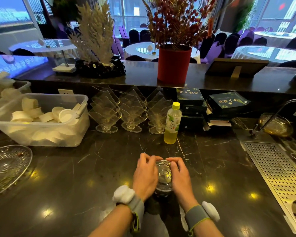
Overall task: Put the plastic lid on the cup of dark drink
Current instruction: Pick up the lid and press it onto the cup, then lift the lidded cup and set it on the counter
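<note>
A clear plastic lid [164,174] lies on top of a cup of dark drink [162,192] that stands on the dark marble counter [75,177]. My left hand [144,175] wraps the lid's left side, fingertips curled over its far rim. My right hand [179,177] covers the right side in the same way. Only a sliver of the dark cup shows between my wrists; the rest is hidden by my hands. Both wrists wear grey bands with white pads.
A yellow-green drink bottle [172,124] stands just beyond the cup. Behind it are clear napkin holders [132,113] and dark boxes [227,101]. A plastic bin of white tubs [72,134] sits left, a glass plate [5,166] at the far left, a perforated drain grille [277,170] right.
</note>
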Action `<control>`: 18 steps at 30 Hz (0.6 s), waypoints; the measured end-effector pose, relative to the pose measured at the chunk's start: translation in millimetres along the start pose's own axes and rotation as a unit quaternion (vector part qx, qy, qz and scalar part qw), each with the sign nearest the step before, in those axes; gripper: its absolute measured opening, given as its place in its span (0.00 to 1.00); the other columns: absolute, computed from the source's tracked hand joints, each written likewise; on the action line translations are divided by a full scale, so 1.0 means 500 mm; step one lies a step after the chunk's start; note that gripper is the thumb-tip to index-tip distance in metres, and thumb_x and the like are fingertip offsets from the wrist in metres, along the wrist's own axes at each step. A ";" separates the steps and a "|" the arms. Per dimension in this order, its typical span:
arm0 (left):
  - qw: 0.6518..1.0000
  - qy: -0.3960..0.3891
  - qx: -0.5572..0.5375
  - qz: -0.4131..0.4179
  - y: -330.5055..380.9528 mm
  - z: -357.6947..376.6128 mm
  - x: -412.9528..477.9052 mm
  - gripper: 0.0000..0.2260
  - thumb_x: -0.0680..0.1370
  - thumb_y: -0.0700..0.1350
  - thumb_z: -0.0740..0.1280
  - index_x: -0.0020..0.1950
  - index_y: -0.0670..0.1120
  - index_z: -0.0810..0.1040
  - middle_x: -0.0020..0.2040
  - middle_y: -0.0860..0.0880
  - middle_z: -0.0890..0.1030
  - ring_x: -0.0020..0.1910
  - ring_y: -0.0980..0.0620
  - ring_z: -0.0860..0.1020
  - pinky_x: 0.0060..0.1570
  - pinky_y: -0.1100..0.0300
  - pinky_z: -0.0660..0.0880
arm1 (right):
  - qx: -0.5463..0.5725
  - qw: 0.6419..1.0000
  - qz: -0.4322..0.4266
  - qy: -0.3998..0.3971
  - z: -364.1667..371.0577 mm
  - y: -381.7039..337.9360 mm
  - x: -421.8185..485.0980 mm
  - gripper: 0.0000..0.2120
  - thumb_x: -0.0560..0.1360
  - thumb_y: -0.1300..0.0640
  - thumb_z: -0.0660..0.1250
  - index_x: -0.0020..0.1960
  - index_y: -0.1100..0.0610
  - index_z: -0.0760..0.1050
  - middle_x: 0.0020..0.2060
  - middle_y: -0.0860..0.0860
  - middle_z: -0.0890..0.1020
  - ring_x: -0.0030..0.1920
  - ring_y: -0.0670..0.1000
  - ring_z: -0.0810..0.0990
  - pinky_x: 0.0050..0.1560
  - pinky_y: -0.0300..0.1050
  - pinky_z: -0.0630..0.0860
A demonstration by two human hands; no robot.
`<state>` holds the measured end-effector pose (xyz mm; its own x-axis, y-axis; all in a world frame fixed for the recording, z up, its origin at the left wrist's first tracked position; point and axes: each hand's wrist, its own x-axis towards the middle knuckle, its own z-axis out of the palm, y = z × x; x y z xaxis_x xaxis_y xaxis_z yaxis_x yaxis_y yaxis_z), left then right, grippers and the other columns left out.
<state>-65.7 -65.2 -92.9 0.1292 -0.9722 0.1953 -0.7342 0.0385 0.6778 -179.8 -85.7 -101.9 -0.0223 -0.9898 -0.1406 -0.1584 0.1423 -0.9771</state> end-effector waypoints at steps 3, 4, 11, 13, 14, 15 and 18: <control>0.985 -0.020 0.150 0.079 0.020 0.016 -0.024 0.25 0.76 0.53 0.47 0.70 0.47 0.64 0.68 0.47 0.70 0.67 0.49 0.67 0.66 0.52 0.67 | 0.030 1.000 0.001 -0.004 0.000 0.004 0.002 0.10 0.79 0.59 0.56 0.48 0.54 0.77 0.45 0.52 0.81 0.49 0.53 0.80 0.49 0.50 0.77; 0.981 -0.016 0.173 0.088 0.019 0.023 -0.031 0.25 0.76 0.53 0.48 0.70 0.45 0.64 0.69 0.47 0.71 0.68 0.50 0.68 0.68 0.53 0.66 | 0.050 0.999 0.007 -0.006 0.001 0.006 0.004 0.10 0.79 0.60 0.56 0.48 0.55 0.77 0.45 0.53 0.82 0.49 0.53 0.80 0.48 0.48 0.76; 0.983 -0.015 0.151 0.100 0.013 0.039 -0.038 0.23 0.77 0.50 0.50 0.70 0.43 0.66 0.68 0.46 0.73 0.69 0.51 0.68 0.70 0.54 0.61 | 0.181 0.982 0.045 -0.025 -0.003 0.014 -0.001 0.10 0.78 0.61 0.57 0.47 0.59 0.78 0.45 0.58 0.82 0.46 0.54 0.80 0.46 0.47 0.76; 0.989 -0.031 0.105 0.104 0.016 0.030 -0.037 0.25 0.77 0.52 0.47 0.72 0.43 0.61 0.71 0.47 0.68 0.71 0.53 0.62 0.72 0.61 0.53 | 0.158 0.987 0.028 -0.012 0.000 0.010 -0.003 0.10 0.78 0.61 0.57 0.48 0.60 0.77 0.45 0.59 0.82 0.47 0.55 0.80 0.47 0.48 0.76; 0.992 -0.039 0.073 0.097 0.017 0.021 -0.034 0.25 0.77 0.52 0.47 0.72 0.44 0.61 0.71 0.48 0.67 0.71 0.54 0.61 0.72 0.64 0.52 | 0.147 0.989 0.020 -0.008 0.000 0.008 -0.004 0.11 0.79 0.60 0.56 0.49 0.59 0.77 0.46 0.59 0.81 0.48 0.56 0.80 0.47 0.49 0.76; 0.995 -0.048 0.025 0.085 0.016 0.014 -0.029 0.24 0.78 0.52 0.49 0.72 0.45 0.61 0.71 0.49 0.66 0.70 0.56 0.61 0.73 0.63 0.53 | 0.142 0.990 0.021 -0.009 0.000 0.007 -0.004 0.12 0.79 0.59 0.55 0.49 0.58 0.77 0.47 0.59 0.81 0.48 0.57 0.80 0.48 0.50 0.76; 0.976 -0.059 -0.199 -0.065 0.015 -0.021 -0.028 0.16 0.80 0.47 0.56 0.69 0.50 0.64 0.64 0.55 0.69 0.64 0.58 0.68 0.63 0.65 0.66 | 0.130 0.990 0.042 -0.018 -0.008 0.010 -0.011 0.17 0.80 0.48 0.52 0.53 0.52 0.78 0.50 0.55 0.82 0.51 0.54 0.81 0.51 0.51 0.78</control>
<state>-66.2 -48.7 -83.1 0.1095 -0.9937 0.0224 -0.3975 -0.0232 0.9173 -184.6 -79.5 -105.2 0.0122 -0.9745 -0.2241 0.1016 0.2242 -0.9692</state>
